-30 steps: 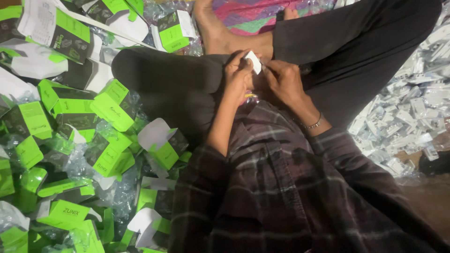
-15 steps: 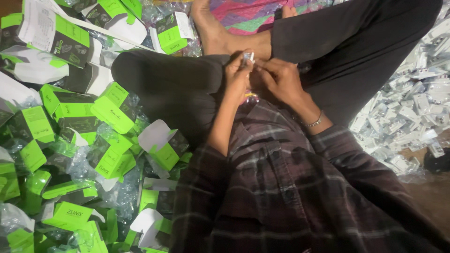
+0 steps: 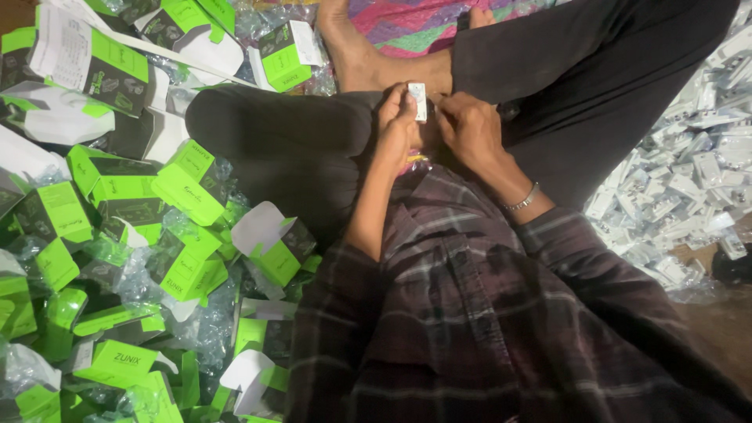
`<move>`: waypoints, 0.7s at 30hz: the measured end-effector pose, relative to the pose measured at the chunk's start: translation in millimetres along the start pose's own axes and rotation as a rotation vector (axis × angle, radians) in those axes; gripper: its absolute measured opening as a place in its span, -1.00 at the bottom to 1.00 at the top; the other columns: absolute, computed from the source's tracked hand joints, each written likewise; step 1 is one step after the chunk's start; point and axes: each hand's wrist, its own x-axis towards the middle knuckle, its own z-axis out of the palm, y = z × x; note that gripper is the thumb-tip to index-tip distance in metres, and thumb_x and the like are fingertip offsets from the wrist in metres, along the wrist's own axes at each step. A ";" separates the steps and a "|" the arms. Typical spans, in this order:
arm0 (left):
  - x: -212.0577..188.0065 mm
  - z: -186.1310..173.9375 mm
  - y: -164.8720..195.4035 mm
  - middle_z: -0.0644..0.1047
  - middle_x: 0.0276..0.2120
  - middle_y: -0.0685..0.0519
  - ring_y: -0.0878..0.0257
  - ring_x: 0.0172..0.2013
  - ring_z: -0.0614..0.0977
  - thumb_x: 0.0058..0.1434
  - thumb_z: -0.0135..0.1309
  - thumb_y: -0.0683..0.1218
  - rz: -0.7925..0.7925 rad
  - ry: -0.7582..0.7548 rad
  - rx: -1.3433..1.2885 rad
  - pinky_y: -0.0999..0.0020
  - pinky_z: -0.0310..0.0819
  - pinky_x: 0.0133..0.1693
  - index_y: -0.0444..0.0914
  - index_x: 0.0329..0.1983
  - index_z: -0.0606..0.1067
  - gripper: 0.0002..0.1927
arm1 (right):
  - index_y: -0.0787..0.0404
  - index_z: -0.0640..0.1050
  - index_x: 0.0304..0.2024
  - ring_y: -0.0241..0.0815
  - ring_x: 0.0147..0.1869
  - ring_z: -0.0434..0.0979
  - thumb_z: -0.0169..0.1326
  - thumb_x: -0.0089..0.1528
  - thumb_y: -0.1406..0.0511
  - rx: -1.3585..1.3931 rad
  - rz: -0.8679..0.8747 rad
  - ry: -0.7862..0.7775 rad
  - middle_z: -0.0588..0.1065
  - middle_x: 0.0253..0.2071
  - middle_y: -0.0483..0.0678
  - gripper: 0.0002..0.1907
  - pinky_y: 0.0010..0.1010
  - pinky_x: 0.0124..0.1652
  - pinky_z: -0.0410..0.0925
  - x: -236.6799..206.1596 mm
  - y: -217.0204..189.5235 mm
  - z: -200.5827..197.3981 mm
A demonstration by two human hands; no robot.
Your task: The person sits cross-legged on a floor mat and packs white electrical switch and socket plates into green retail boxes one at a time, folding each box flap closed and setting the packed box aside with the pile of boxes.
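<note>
The person sits cross-legged on the floor, both hands meeting over the lap at about twelve o'clock from the chest. The left hand (image 3: 395,125) pinches a small white rectangular part (image 3: 418,102), apparently a plug or adapter, upright between thumb and fingertips; the right hand (image 3: 468,129) closes on its edge from three o'clock, fingers curled against it. The grip is only at the fingertips, so a slip could drop the part into the fold of the dark trousers (image 3: 298,149). At nine o'clock lies a heap of green-and-black cartons (image 3: 188,184) among clear wrappers; at three o'clock, a pile of white parts (image 3: 689,188). A dropped piece could vanish among either.
</note>
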 end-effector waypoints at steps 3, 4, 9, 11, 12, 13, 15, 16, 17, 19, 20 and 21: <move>-3.4 1.4 -1.6 0.55 -0.19 0.06 0.34 -0.24 0.57 0.47 -0.05 -0.14 -0.037 -0.001 0.152 0.42 0.52 -0.20 -0.33 0.13 0.40 -0.77 | 0.29 0.63 -0.27 0.16 -0.24 0.58 0.23 0.23 0.42 0.011 0.017 0.005 0.54 -0.32 0.09 -0.96 -0.12 -0.28 0.40 0.0 0.8 0.9; -3.3 1.2 -2.7 0.54 -0.20 0.06 0.35 -0.25 0.55 0.48 -0.05 -0.14 -0.008 0.028 0.146 0.43 0.50 -0.22 -0.32 0.15 0.41 -0.75 | 0.29 0.63 -0.26 0.15 -0.24 0.59 0.22 0.24 0.42 0.016 0.012 0.032 0.54 -0.31 0.09 -0.96 -0.13 -0.28 0.41 -0.1 0.5 1.1; 1.6 -2.6 -8.8 0.50 -0.22 0.09 0.41 -0.29 0.48 0.50 -0.01 -0.15 0.062 0.106 0.158 0.49 0.41 -0.26 -0.31 0.19 0.42 -0.74 | 0.27 0.61 -0.25 0.11 -0.19 0.60 0.22 0.27 0.39 0.056 -0.066 0.101 0.55 -0.27 0.07 -0.95 -0.16 -0.25 0.43 -0.3 -1.7 1.4; 3.2 -3.9 -11.0 0.52 -0.15 0.09 0.42 -0.19 0.51 0.48 0.00 -0.16 0.120 0.096 0.265 0.51 0.46 -0.14 -0.33 0.17 0.43 -0.75 | 0.27 0.60 -0.27 0.12 -0.21 0.60 0.21 0.21 0.40 0.011 -0.067 0.070 0.54 -0.28 0.07 -0.94 -0.16 -0.27 0.42 -0.4 -2.0 1.9; 3.3 -4.3 -11.9 0.52 -0.11 0.10 0.42 -0.14 0.53 0.48 0.01 -0.16 0.148 0.090 0.318 0.51 0.48 -0.08 -0.34 0.15 0.44 -0.75 | 0.27 0.59 -0.27 0.12 -0.21 0.59 0.21 0.18 0.40 -0.011 -0.066 0.054 0.54 -0.29 0.07 -0.92 -0.16 -0.28 0.41 -0.4 -2.0 2.2; 3.1 -4.5 -12.5 0.53 -0.11 0.09 0.41 -0.14 0.54 0.46 0.02 -0.17 0.155 0.086 0.323 0.50 0.48 -0.07 -0.34 0.15 0.44 -0.75 | 0.27 0.59 -0.28 0.12 -0.22 0.59 0.22 0.19 0.40 -0.015 -0.050 0.056 0.54 -0.30 0.07 -0.93 -0.15 -0.29 0.40 -0.5 -2.1 2.8; 2.2 -4.2 -12.9 0.53 -0.11 0.08 0.38 -0.13 0.55 0.44 0.03 -0.18 0.171 0.080 0.335 0.48 0.48 -0.07 -0.35 0.13 0.44 -0.75 | 0.27 0.60 -0.28 0.12 -0.24 0.58 0.24 0.21 0.39 -0.021 -0.018 0.059 0.53 -0.31 0.07 -0.93 -0.14 -0.31 0.39 -1.0 -2.2 3.9; 1.9 -4.4 -13.2 0.52 -0.12 0.07 0.37 -0.15 0.52 0.45 0.03 -0.18 0.160 0.095 0.303 0.46 0.45 -0.09 -0.36 0.14 0.44 -0.75 | 0.27 0.59 -0.29 0.11 -0.23 0.58 0.23 0.21 0.39 -0.017 -0.016 0.065 0.53 -0.31 0.07 -0.93 -0.14 -0.30 0.39 -1.5 -2.5 4.4; 1.9 -4.4 -12.8 0.51 -0.13 0.07 0.35 -0.18 0.49 0.47 0.03 -0.19 0.147 0.110 0.272 0.44 0.42 -0.12 -0.36 0.15 0.44 -0.76 | 0.27 0.59 -0.30 0.11 -0.23 0.58 0.23 0.21 0.40 -0.014 -0.012 0.070 0.53 -0.31 0.07 -0.94 -0.15 -0.30 0.40 -1.8 -2.8 4.7; 2.7 -4.6 -11.5 0.51 -0.14 0.07 0.34 -0.19 0.48 0.47 0.01 -0.19 0.125 0.130 0.254 0.43 0.41 -0.15 -0.36 0.16 0.44 -0.76 | 0.26 0.59 -0.30 0.10 -0.21 0.59 0.23 0.21 0.40 -0.020 -0.019 0.070 0.54 -0.31 0.07 -0.94 -0.15 -0.27 0.40 -2.7 -3.4 4.7; 3.5 -4.9 -10.7 0.51 -0.14 0.07 0.35 -0.18 0.50 0.46 0.00 -0.20 0.118 0.135 0.266 0.43 0.43 -0.14 -0.35 0.15 0.43 -0.76 | 0.26 0.59 -0.30 0.10 -0.20 0.59 0.22 0.21 0.40 -0.031 -0.031 0.064 0.54 -0.30 0.07 -0.94 -0.14 -0.25 0.40 -3.0 -3.6 4.2; 4.3 -5.1 -9.9 0.52 -0.14 0.07 0.36 -0.17 0.52 0.44 -0.01 -0.20 0.113 0.141 0.277 0.44 0.45 -0.14 -0.33 0.15 0.42 -0.75 | 0.26 0.60 -0.29 0.10 -0.18 0.59 0.22 0.20 0.40 -0.041 -0.046 0.058 0.54 -0.30 0.07 -0.94 -0.14 -0.24 0.41 -2.9 -3.7 3.7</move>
